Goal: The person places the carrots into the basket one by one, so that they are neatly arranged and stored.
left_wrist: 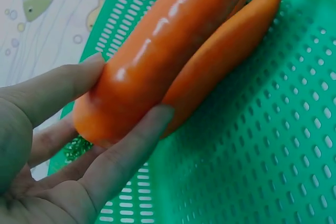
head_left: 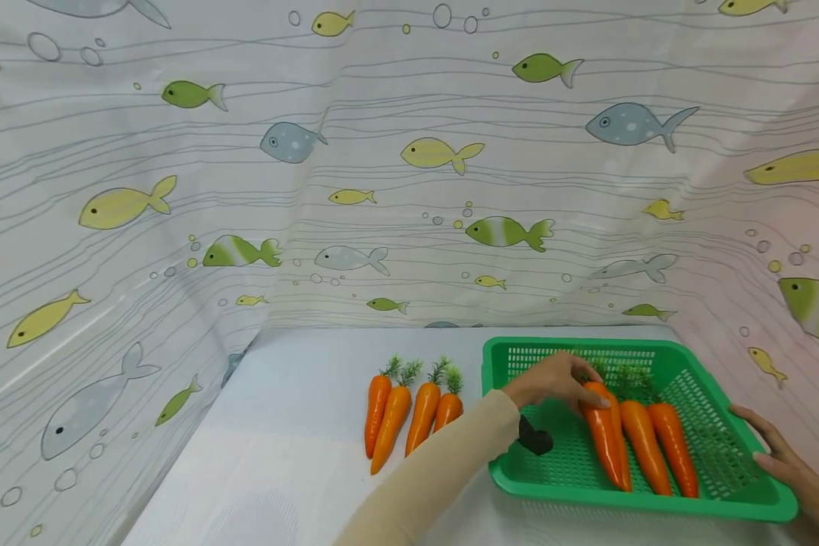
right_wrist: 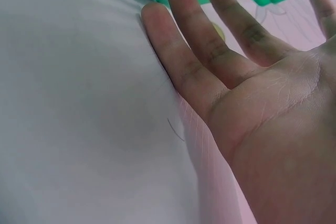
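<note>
My left hand (head_left: 558, 381) reaches into the green basket (head_left: 590, 509) and pinches an orange carrot (head_left: 602, 436) near its leafy end, thumb on one side and fingers on the other. In the left wrist view the carrot (left_wrist: 152, 59) lies slanted between thumb and fingers, over another carrot (left_wrist: 226, 51). Two more carrots lie to its right in the basket, one in the middle (head_left: 644, 447) and one farther right (head_left: 674, 449). My right hand (head_left: 788, 470) is at the basket's right side; the right wrist view shows its fingers fairly straight, fingertips at the green wall.
Several carrots (head_left: 392, 428) with green tops lie side by side on the white table (head_left: 273, 432), left of the basket. My left sleeve (head_left: 437, 478) crosses in front of them. A fish-patterned sheet (head_left: 409, 205) hangs behind and along both sides.
</note>
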Motion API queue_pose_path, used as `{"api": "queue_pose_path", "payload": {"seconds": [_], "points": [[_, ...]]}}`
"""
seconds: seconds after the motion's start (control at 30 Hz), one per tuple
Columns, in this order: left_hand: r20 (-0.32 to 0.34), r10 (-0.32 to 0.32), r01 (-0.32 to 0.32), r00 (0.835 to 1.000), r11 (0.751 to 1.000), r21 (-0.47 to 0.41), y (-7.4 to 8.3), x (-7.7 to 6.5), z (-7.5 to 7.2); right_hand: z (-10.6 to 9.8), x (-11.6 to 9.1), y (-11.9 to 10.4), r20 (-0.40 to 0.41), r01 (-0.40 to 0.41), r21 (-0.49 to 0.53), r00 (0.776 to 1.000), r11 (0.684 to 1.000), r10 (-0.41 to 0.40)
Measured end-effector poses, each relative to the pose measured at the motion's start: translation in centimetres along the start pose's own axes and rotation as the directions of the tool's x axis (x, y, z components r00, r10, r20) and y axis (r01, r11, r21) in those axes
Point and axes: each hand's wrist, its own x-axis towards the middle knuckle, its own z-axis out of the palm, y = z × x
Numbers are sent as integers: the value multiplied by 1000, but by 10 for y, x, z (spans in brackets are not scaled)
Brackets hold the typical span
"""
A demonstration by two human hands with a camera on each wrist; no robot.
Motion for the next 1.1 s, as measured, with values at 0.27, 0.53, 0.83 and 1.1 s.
{"api": "queue_pose_path", "payload": {"seconds": [0.27,0.53,0.83,1.1], "points": [[-36,-29,36,999,977,209,2,0,4,-3,2,2,76,-94,246,994,965,78],[-44,-122,130,991,950,283,-3,2,4,-3,0,0,82,-120,268,991,956,101],[-19,-114,112,993,912,395,-6,3,5,-1,1,9,65,-26,168,998,985,15],[55,-77,46,995,899,435,-6,-7,-24,-2,2,9,15,-14,30,1000,999,14]]}}
